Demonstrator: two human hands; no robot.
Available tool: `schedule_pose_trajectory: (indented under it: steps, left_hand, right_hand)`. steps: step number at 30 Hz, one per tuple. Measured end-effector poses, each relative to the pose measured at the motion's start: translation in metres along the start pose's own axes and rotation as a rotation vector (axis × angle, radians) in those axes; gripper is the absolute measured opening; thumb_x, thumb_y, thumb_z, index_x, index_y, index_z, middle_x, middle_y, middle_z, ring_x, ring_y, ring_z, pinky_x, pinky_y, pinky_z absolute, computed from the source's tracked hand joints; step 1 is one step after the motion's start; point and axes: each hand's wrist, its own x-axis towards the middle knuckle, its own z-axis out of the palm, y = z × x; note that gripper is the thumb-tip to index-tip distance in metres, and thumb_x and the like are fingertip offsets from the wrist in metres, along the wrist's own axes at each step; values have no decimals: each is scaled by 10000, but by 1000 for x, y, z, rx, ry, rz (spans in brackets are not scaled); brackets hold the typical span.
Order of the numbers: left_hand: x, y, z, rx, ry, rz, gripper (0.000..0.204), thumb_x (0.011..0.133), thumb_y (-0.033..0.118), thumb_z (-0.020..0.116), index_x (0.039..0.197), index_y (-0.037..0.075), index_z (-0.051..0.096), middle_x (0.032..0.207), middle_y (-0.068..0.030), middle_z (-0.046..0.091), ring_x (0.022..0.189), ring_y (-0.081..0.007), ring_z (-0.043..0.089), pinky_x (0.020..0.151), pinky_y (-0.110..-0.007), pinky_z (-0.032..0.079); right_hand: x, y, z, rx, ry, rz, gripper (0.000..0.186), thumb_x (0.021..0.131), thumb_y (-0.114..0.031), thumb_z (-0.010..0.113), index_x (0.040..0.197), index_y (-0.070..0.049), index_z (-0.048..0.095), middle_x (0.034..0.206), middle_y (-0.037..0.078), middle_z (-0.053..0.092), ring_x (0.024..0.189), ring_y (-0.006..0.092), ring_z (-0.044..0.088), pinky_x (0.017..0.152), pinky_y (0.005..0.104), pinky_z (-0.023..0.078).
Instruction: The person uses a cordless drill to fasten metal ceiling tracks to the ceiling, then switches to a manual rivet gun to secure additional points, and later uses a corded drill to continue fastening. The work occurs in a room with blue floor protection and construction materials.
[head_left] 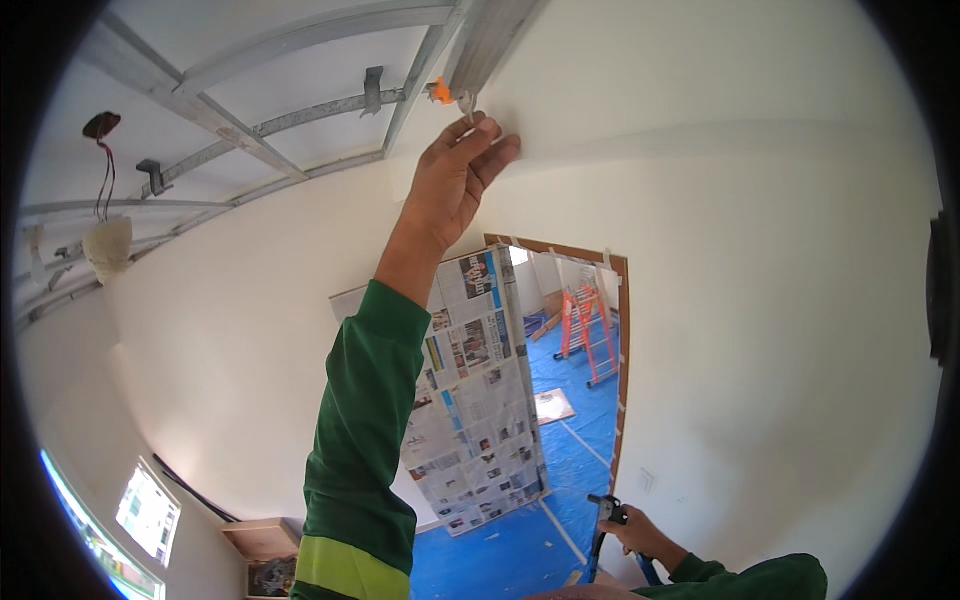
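Observation:
My left hand (460, 180) is raised to the ceiling frame, its thumb and index finger pinched on a small pale piece (468, 103). That piece sits at the lower end of a grey metal channel (488, 45) along the wall. Right beside it is an orange clip-like part (441, 92). At the lower right my right hand (643, 535) is closed around a black fitting (610, 508) with dark bars below it. I cannot make out the fitting's exact kind.
Grey metal framing (215, 120) crosses the ceiling, with wires (105, 180) hanging at the left. A newspaper-covered door (475, 390) stands by a taped door frame (624, 350). Blue sheeting (490, 555) covers the floor. Beyond is an orange stepladder (588, 330); a wooden box (262, 540) stands lower left.

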Motion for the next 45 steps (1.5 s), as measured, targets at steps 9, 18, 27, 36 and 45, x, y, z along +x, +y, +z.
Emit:
schedule_pose_trajectory:
  steps: [9,18,27,36,45]
  left_hand:
    - [-179,-58,-28,165,-139,-245,642,1021,230,723,1492,-88,424,1315,-182,589,1227,-316,670,1053,-394,573]
    - [-604,-240,-113,-354,499,-1117,767,1012,288,754,1567,-69,362,1426,-234,532,1253,-366,652,1038,-411,563]
    - [-736,-350,-121,-354,695,-1417,650,1036,313,704,1521,-24,434,1305,-172,570,1131,-302,639,939,-387,549]
    - [-728,-385,-114,-288,571,-1450,543,1060,339,655,1474,20,506,1184,-109,608,1010,-237,626,840,-364,535]
    - [-904,-332,-113,-256,862,-1390,456,1083,364,605,1427,65,577,1063,-47,645,888,-173,613,741,-340,521]
  right_hand:
    - [-30,16,16,-303,-6,208,686,915,-573,791,1191,36,635,796,73,614,590,168,626,531,315,509]
    - [-70,94,-9,-570,62,388,729,926,-633,725,1286,-3,662,1117,195,706,1109,302,645,995,413,494]
    - [-109,50,-2,-548,166,496,680,970,-594,688,1316,-12,619,1004,123,670,794,217,637,621,354,529]
    - [-98,101,4,-611,-19,373,657,986,-590,674,1320,-30,603,1040,135,680,829,236,679,636,379,580]
    - [-26,156,19,-751,-117,366,801,863,-671,734,1190,51,612,1190,338,691,1111,489,664,964,535,522]
